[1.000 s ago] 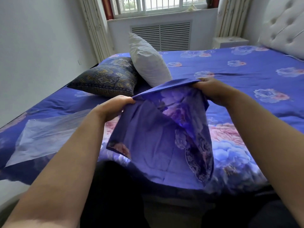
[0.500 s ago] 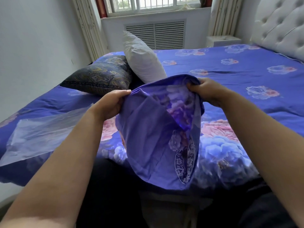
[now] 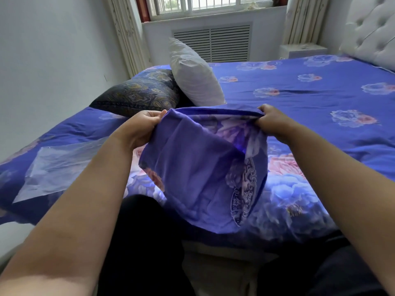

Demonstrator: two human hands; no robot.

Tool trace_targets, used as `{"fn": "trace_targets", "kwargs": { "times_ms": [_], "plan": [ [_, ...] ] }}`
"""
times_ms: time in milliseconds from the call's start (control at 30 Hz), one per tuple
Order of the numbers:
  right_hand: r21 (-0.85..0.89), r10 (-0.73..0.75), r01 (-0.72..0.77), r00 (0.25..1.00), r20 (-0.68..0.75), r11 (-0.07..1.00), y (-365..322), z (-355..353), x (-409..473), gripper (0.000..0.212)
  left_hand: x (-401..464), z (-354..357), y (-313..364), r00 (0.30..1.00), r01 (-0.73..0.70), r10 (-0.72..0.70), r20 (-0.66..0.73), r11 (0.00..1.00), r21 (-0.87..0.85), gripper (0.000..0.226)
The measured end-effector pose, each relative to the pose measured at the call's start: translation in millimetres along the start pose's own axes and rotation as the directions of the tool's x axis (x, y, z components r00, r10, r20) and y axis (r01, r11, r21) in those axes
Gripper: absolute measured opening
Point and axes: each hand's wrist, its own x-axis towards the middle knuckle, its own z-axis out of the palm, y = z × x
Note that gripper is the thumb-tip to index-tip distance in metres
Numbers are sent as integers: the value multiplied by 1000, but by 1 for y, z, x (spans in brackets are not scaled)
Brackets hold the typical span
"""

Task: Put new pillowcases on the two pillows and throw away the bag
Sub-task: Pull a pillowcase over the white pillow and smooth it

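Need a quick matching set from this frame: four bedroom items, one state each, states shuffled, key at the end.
Things:
1. pillowcase
2. white pillow
3. dark patterned pillow
4. clear plastic bag

States:
A. lying flat, empty, on the bed's left side
B. bare, propped upright
C. lying behind the left hand, already covered
D. held by its top edge in both hands, right hand included

Pairs: 1-D, 2-B, 3-C, 4-A
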Motion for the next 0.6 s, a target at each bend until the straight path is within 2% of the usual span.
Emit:
{"fn": "trace_targets", "kwargs": {
  "times_ms": [33, 100, 167, 233, 300, 367, 433, 467, 500, 533, 567, 600],
  "plan": [
    [32, -8, 8, 1000, 5, 999, 2, 2, 0, 15, -4, -1, 0, 996, 38, -39, 81, 999, 15, 22],
    [-74, -58, 62, 997, 52, 995, 4, 1, -4, 13, -10, -6, -1, 965, 104, -119, 235, 992, 74, 6],
    [-228, -102, 112, 993, 52, 967, 9, -1, -2, 17, -12, -9, -4, 933, 130, -150, 327, 988, 84, 29],
    [-435, -110, 74, 992, -58, 897, 17, -2, 4, 16, -11, -8, -7, 941, 111, -105, 323, 994, -1, 35],
    [-580, -9, -63, 993, -120, 812, 24, 2, 6, 18, -10, -6, -9, 951, 89, -57, 305, 992, -93, 33],
    [-641, 235, -173, 972, 13, 748, 33, 9, 2, 24, -8, -6, -10, 948, 75, -24, 316, 986, -150, 48],
    [-574, 498, -300, 838, 222, 762, 40, 18, -7, 24, -3, -9, -16, 937, 93, -31, 347, 982, -164, 70],
    [-493, 540, -364, 794, 281, 791, 42, 24, -12, 20, -2, -9, -20, 931, 118, -64, 359, 985, -128, 75],
    [-347, 518, -414, 802, 298, 841, 44, 31, -13, 19, -1, -8, -24, 921, 154, -118, 370, 985, -71, 75],
    [-141, 469, -447, 841, 269, 883, 45, 38, -13, 25, -1, -5, -29, 913, 195, -182, 364, 981, 3, 69],
    [110, 442, -479, 861, 250, 871, 44, 45, -10, 30, -2, 0, -33, 913, 226, -236, 333, 972, 69, 57],
    [333, 422, -492, 868, 262, 804, 39, 51, -7, 33, -3, 7, -37, 924, 245, -271, 270, 961, 125, 47]
  ]
}}
